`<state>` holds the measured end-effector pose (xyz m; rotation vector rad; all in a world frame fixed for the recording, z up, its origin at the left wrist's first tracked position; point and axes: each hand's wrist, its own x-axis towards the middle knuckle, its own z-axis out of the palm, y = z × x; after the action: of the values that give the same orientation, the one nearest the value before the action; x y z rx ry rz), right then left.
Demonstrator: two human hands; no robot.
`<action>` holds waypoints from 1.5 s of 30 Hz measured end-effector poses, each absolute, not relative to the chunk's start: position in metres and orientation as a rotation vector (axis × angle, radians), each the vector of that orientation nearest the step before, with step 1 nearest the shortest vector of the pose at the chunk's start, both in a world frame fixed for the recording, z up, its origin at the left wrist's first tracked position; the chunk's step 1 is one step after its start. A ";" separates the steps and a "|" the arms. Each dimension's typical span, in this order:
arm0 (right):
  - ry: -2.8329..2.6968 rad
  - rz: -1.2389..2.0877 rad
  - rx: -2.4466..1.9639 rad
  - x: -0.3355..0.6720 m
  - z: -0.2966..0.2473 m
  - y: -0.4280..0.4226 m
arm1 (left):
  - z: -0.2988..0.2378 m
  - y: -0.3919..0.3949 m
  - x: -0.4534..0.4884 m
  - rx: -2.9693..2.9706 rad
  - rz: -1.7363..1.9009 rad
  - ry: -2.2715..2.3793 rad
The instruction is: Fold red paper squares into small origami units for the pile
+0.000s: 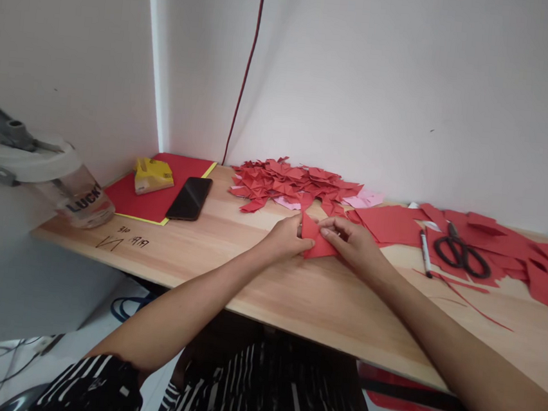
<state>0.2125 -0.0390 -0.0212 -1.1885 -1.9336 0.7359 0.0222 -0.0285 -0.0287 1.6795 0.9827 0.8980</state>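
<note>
Both hands meet at the middle of a wooden table (294, 298) over a small folded red paper piece (316, 238). My left hand (284, 237) pinches its left edge with closed fingers. My right hand (354, 242) presses on its right side, fingers curled onto the paper. Just behind them lies a heap of several folded red paper pieces (293, 185), with a few pink ones (364, 198) at its edge.
Red paper sheets and scraps (502, 253) cover the right of the table, with black scissors (463, 255) and a marker pen (425, 252) on them. At the left lie a black phone (189, 198), a yellow packet (153, 175) on a red sheet, and a clear jar (78, 196).
</note>
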 end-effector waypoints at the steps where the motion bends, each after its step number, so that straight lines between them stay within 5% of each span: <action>1: -1.925 0.678 -1.197 0.212 -0.019 -0.041 | -0.029 -0.028 0.022 1.648 0.894 0.992; 14: -2.194 -0.175 -0.861 0.208 -0.014 -0.048 | -0.022 -0.027 0.022 1.233 0.967 1.009; 31: -2.267 -0.205 -0.826 0.207 -0.028 -0.046 | -0.013 -0.030 0.015 1.155 0.834 1.006; 34: -2.278 -0.168 -0.836 0.206 -0.029 -0.045 | -0.008 -0.026 0.004 1.320 0.962 1.168; 36: -2.290 -0.109 -0.841 0.206 -0.030 -0.045 | -0.003 -0.024 -0.004 1.945 1.066 1.276; 39: -2.308 0.000 -0.834 0.208 -0.032 -0.045 | -0.001 -0.022 -0.010 2.621 0.891 1.108; 45: -2.325 0.115 -0.894 0.210 -0.031 -0.045 | -0.023 -0.014 -0.008 3.069 0.622 0.869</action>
<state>0.2098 -0.0451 -0.0309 -0.8943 -2.3251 0.1148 -0.0077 -0.0138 -0.0228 3.0688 0.8687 0.6218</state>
